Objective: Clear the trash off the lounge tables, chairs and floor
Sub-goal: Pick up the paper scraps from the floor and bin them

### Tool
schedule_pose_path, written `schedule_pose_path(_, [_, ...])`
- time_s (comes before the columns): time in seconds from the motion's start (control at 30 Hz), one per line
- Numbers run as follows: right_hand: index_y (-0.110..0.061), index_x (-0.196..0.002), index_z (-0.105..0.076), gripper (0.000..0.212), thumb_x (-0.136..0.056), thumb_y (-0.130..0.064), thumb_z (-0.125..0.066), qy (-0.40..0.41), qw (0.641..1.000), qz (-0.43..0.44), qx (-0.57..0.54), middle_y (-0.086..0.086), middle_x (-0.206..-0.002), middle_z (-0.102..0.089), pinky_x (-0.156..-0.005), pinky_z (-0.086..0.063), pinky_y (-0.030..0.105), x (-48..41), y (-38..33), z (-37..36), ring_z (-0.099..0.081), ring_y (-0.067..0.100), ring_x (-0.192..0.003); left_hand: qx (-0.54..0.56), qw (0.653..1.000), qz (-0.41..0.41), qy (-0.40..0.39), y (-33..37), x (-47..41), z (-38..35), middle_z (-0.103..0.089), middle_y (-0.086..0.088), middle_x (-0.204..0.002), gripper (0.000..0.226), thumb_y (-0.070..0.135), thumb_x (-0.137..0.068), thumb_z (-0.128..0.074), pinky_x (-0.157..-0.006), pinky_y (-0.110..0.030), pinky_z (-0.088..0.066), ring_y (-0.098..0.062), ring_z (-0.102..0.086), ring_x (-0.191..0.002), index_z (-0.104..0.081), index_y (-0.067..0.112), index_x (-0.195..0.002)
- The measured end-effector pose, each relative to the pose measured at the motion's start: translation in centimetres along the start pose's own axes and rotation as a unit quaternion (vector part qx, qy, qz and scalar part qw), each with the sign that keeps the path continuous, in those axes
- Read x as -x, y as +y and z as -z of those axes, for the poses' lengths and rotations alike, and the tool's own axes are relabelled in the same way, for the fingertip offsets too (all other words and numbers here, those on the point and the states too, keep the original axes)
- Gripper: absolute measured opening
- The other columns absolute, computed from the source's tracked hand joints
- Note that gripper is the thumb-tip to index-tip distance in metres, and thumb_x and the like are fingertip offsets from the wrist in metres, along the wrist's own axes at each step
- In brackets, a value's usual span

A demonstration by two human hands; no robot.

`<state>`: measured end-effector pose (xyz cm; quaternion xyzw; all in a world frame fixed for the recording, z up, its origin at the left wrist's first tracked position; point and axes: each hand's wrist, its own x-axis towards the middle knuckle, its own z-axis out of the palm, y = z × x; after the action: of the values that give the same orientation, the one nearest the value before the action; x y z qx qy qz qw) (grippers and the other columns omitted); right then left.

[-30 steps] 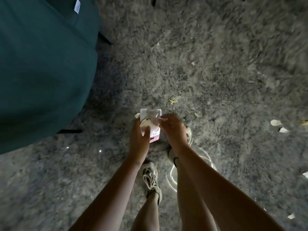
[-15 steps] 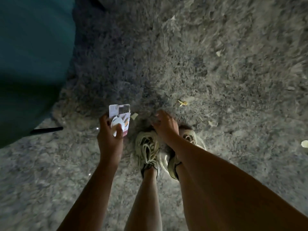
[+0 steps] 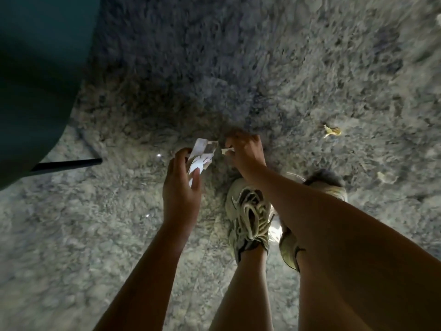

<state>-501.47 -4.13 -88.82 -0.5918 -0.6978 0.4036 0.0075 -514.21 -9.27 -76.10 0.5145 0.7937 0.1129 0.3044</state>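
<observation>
Clamps wrapper bundle (image 3: pixel 200 158) in left grip (image 3: pixel 181 189), curled round it, kept low beside pickup spot for quick stacking. Pinches white scrap (image 3: pixel 225 151) in right grip (image 3: pixel 244 152) at shag carpet (image 3: pixel 310 68) level; lifted or touching, cannot tell. Note yellow scrap (image 3: pixel 331 131) lying on carpet off right, well apart. Watch teal chair (image 3: pixel 35 80) and black leg (image 3: pixel 69 163) near left, shoes (image 3: pixel 248 211) under right arm. Expect smaller bits hidden in deep pile.
</observation>
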Motion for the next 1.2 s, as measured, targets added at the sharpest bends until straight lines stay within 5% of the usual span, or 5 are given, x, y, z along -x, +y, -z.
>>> schedule_pose_path(0.17, [-0.01, -0.096, -0.069, 0.019, -0.077, -0.015, -0.07, 0.077, 0.964, -0.17, -0.189, 0.008, -0.093, -0.07, -0.087, -0.044, 0.043, 1.7, 0.9, 5.6, -0.063, 0.027, -0.088, -0.02, 0.999, -0.01, -0.042, 3.3, -0.3, 0.0, -0.059, -0.022, -0.116, 0.038, -0.001, -0.086, -0.059, -0.077, -0.012, -0.035, -0.031, -0.061, -0.101, -0.051, -0.004, -0.123])
schedule_pose_path(0.4, [-0.012, -0.087, -0.065, 0.015, -0.076, -0.019, -0.072, 0.208, 0.895, -0.352, -0.177, 0.006, -0.087, -0.07, -0.089, -0.043, 0.045, 5.3, 8.7, 13.2, -0.064, 0.025, -0.086, -0.057, 0.985, -0.104, -0.122, 9.6, -0.4, -2.5, -0.058, -0.02, -0.115, 0.038, 0.003, -0.088, -0.057, -0.076, -0.043, -0.05, -0.036, -0.061, -0.095, -0.051, 0.0, -0.125])
schedule_pose_path(0.8, [-0.013, -0.092, -0.063, 0.015, -0.077, -0.014, -0.067, 0.155, 0.906, -0.358, -0.162, 0.009, -0.097, -0.067, -0.067, -0.038, 0.029, 2.7, 13.3, 10.8, -0.06, 0.029, -0.09, -0.069, 0.97, -0.168, -0.164, 12.9, -3.0, -7.4, -0.053, -0.016, -0.123, 0.038, 0.005, -0.09, -0.053, -0.084, -0.038, -0.049, -0.03, -0.057, -0.106, -0.05, 0.004, -0.128])
schedule_pose_path(0.9, [-0.012, -0.098, -0.064, 0.018, -0.08, -0.013, -0.064, 0.13, 0.911, -0.358, -0.158, 0.01, -0.099, -0.068, -0.07, -0.038, 0.03, 2.5, 13.4, 10.6, -0.059, 0.03, -0.093, -0.039, 0.975, -0.142, -0.165, 13.4, -3.3, -7.6, -0.054, -0.017, -0.121, 0.038, 0.002, -0.088, -0.055, -0.085, -0.026, -0.042, -0.029, -0.056, -0.106, -0.05, 0.001, -0.126])
schedule_pose_path(1.2, [-0.013, -0.084, -0.068, 0.015, -0.073, -0.017, -0.077, 0.177, 0.801, -0.426, -0.382, -0.005, -0.067, -0.058, -0.061, -0.039, 0.023, 9.9, 12.2, 14.8, -0.053, 0.015, -0.071, 0.013, 0.977, -0.102, -0.188, 18.6, -2.5, -6.4, -0.058, -0.019, -0.116, 0.034, -0.004, -0.085, -0.055, -0.081, -0.018, -0.035, -0.03, -0.055, -0.105, -0.05, -0.005, -0.119])
